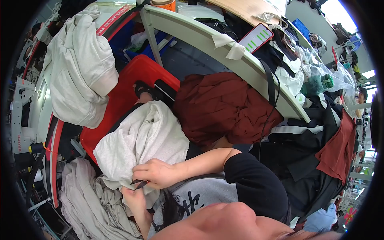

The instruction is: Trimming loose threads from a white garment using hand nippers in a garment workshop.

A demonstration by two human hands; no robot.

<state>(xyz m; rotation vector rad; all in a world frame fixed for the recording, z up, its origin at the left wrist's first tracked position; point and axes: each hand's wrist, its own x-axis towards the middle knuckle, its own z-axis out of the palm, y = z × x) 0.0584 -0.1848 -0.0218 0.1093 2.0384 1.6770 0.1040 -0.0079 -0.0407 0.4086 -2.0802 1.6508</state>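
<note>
My right hand point(157, 174) grips a pair of dark thread snips point(141, 183), blades pointing left toward the cloth. Just below, my left hand point(133, 196) pinches the edge of a pale heathered-grey knit garment point(144, 138). This garment lies bunched across my lap, and the snips' blades sit close to its edge, above the left fingers. Whether the blades touch cloth or thread is too small to tell. Folds of fabric hide parts of the left fingers.
A pale garment point(81, 69) hangs over the sewing table at left; more pale garments point(90, 201) are heaped below. A red plastic bin point(120, 93) stands by my foot. Dark red fabric point(222, 111) bulges beside the metal frame point(198, 24). A phone point(256, 38) and green bottle point(316, 85) lie at right.
</note>
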